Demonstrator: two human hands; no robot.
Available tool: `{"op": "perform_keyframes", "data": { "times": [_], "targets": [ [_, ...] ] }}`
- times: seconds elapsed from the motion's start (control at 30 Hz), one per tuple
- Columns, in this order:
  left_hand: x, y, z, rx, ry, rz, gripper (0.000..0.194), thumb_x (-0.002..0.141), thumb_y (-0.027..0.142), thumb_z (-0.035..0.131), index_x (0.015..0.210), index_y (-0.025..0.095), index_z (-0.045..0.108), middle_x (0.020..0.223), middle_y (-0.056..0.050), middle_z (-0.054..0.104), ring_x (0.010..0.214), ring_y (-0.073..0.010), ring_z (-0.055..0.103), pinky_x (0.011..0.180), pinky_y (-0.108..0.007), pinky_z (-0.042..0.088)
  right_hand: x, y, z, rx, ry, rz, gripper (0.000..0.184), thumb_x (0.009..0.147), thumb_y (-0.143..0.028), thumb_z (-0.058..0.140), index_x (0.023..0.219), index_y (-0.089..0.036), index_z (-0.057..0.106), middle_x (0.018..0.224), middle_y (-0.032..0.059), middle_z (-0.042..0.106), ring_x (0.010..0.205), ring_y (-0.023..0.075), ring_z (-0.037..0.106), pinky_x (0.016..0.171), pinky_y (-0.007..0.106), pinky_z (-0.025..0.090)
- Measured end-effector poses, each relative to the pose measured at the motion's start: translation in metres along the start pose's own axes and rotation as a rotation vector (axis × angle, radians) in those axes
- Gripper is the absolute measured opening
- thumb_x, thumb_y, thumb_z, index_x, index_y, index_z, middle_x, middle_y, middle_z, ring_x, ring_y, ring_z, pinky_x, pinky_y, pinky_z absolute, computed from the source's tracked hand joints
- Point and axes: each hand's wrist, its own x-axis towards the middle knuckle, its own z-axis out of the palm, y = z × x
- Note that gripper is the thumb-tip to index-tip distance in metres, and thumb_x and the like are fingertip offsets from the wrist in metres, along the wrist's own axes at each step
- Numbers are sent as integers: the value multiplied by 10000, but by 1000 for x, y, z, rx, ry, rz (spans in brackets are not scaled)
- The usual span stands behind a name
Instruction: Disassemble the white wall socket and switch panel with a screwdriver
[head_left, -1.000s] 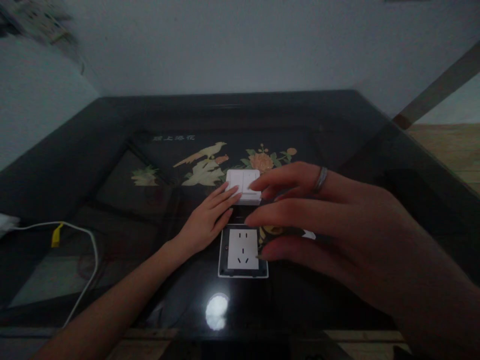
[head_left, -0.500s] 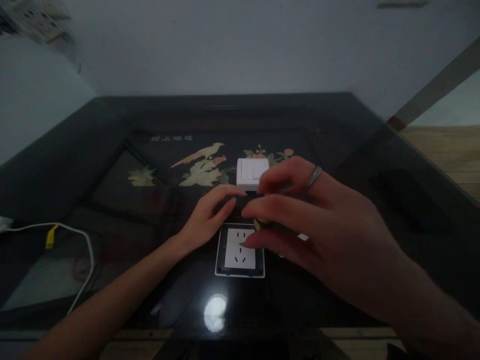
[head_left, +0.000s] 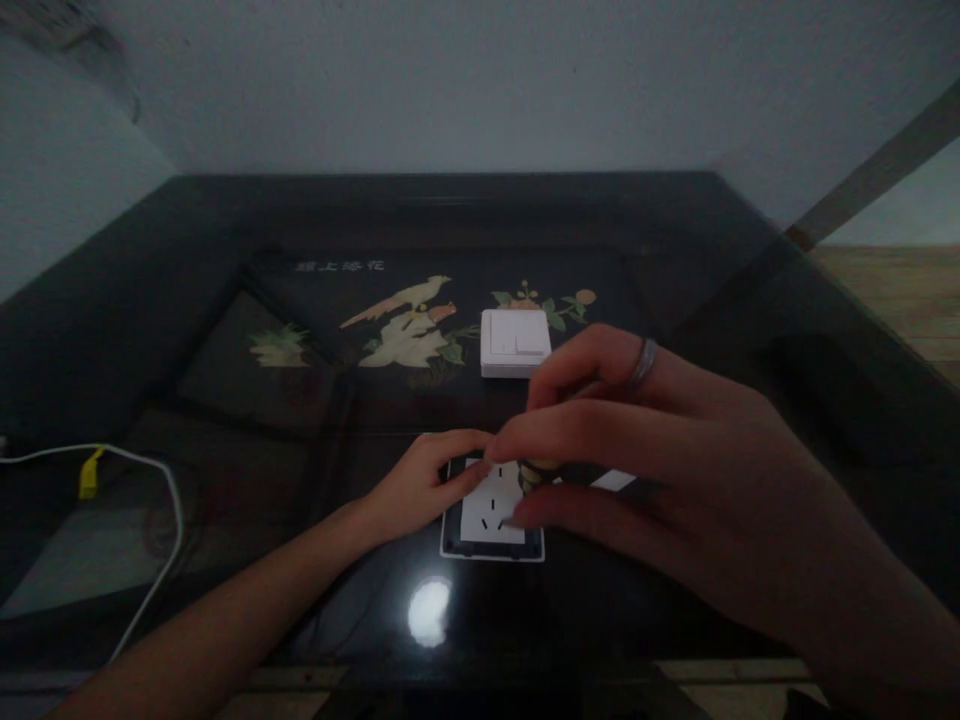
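A white wall socket [head_left: 491,522] in a dark frame lies on the black glass table [head_left: 225,560]. My left hand [head_left: 420,485] reaches in from the lower left, and its curled fingers hold the socket's upper left corner. My right hand [head_left: 660,480], wearing a ring, hovers over the socket's right side close to the camera. Its fingertips are pinched round a small yellowish thing [head_left: 540,466] that I cannot make out. A white double switch [head_left: 516,343] lies farther back, apart from both hands.
A white cable [head_left: 161,520] with a yellow tag [head_left: 88,472] loops across the table's left side. A white flat piece [head_left: 613,480] shows under my right hand. Bird and flower artwork lies beneath the glass. A lamp's reflection [head_left: 429,610] glares near the front edge.
My left hand drew back from the switch to the socket's corner. The switch now lies a little farther back and right. My right fingers closed into a pinch over the socket.
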Motion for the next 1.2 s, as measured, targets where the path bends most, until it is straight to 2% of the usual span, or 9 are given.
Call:
{"op": "perform_keyframes", "data": {
  "times": [0.2,0.33,0.4,0.6,0.8,0.87,0.93,1.07,1.2],
  "targets": [
    [-3,-1,6,-57,26,43,256,937,227,530,1135,234,693,1103,-27,760,991,-196,721,911,-348,572,-4,0,-8,43,-121,41,276,961,-168,530,1221,-230,600,1183,-47,699,1064,70,654,954,136,488],
    [-4,2,8,-56,83,32,235,922,199,545,1086,227,710,1088,-30,764,980,-197,726,887,-343,584,-6,-1,-4,-121,-52,0,179,945,-349,582,1068,-244,657,1074,2,692,946,145,676,765,226,556],
    [-4,4,8,-53,106,28,241,914,174,553,1088,224,711,1076,-26,769,971,-192,730,887,-337,585,-5,-1,2,-197,21,-2,147,930,-320,605,1021,-227,671,965,5,684,829,144,672,666,231,544],
    [-6,3,10,-19,136,11,244,913,155,549,1076,219,719,1051,-27,776,928,-192,739,852,-339,595,-2,-1,-6,-29,-100,41,296,940,-133,535,1225,-195,587,1166,-26,706,1060,79,663,967,157,492],
    [-6,3,10,7,105,7,246,958,204,505,1120,230,689,1072,-39,759,953,-206,725,864,-376,589,-3,-3,-3,-189,-16,25,113,927,-233,559,991,-243,652,1007,-2,691,871,148,691,708,230,565],
    [-7,4,6,11,49,21,257,958,229,518,1167,233,668,1152,-55,725,1045,-219,693,934,-404,564,-4,-3,-2,-204,12,39,153,924,-187,543,1026,-229,647,980,-7,698,852,139,690,732,222,562],
    [-9,7,0,59,-67,72,408,891,340,646,1282,233,601,1303,-97,634,1201,-276,603,1022,-464,509,-5,-2,-5,-159,-6,50,239,925,-153,531,1140,-210,618,1021,-14,709,884,119,689,826,199,553],
    [-15,12,-8,263,-310,150,1059,631,530,844,1504,225,329,1493,-184,398,1358,-419,394,1084,-611,408,-7,-1,-11,-89,-107,52,213,935,-177,535,1119,-234,626,1144,-11,682,977,117,675,808,181,552],
    [-19,14,-5,341,-279,149,986,725,380,798,1528,241,243,1482,-177,397,1356,-398,392,1073,-591,425,-3,0,-3,-197,-54,23,174,941,-229,530,1040,-236,674,1037,35,661,839,165,681,646,253,556]
  ]
}}
